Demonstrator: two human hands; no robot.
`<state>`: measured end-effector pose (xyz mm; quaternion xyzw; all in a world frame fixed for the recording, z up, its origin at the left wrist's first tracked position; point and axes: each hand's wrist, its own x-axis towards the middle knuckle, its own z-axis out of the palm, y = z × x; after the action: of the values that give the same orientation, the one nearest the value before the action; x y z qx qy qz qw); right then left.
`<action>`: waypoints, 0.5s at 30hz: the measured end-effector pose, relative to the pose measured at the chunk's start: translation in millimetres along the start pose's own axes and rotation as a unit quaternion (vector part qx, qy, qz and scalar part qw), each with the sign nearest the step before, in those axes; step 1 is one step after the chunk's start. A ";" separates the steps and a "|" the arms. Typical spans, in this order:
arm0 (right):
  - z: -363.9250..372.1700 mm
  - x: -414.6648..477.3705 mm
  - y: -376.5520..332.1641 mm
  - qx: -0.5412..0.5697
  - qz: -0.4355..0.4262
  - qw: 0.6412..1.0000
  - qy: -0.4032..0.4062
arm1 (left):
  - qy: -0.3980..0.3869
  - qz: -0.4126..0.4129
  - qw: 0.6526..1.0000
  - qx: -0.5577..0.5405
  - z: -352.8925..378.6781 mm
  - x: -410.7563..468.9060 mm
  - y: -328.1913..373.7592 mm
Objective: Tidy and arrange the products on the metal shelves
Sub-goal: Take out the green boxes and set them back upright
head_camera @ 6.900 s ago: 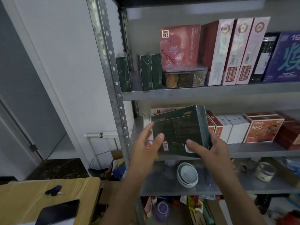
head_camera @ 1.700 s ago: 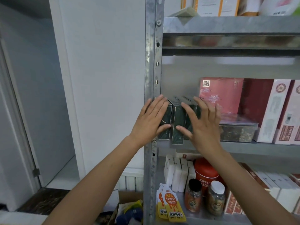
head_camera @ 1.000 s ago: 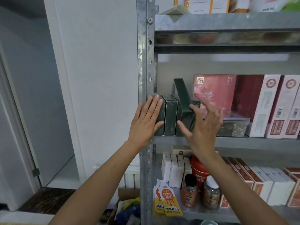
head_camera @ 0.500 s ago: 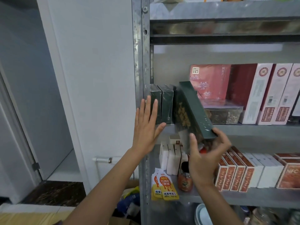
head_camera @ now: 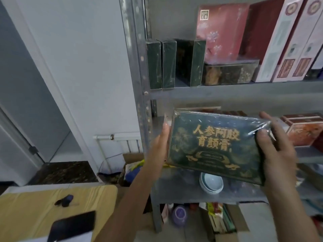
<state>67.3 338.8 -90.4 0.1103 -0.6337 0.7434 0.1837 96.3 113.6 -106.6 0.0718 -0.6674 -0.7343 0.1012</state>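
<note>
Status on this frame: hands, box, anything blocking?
Left hand flat against green box edge; right hand grips other end. Box held off shelf. Slot between upright boxes unobstructed.

Shrink-wrapped green box (head_camera: 216,147), face-up, tilted

The green box (head_camera: 216,147) left the upper shelf (head_camera: 227,92).

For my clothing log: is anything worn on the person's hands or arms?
No. The left forearm and right forearm are bare to the frame edge, no sleeves in view. The left hand and right hand have no gloves; no watch, ring or bracelet is visible.
</note>
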 end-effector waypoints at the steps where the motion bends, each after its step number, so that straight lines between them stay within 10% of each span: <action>1: -0.4 1.8 1.9 0.002 0.032 0.999 -0.023 | -0.006 -0.021 1.000 -0.017 1.9 -7.6 0.5; 15: -9.5 11.7 36.4 0.207 0.302 0.908 -0.205 | 0.045 -0.068 0.994 -0.068 3.4 -32.9 5.2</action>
<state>42.3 345.1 -120.2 0.0996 -0.4921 0.8388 -0.2106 127.7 124.5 -102.1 0.1427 -0.6044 -0.7791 0.0860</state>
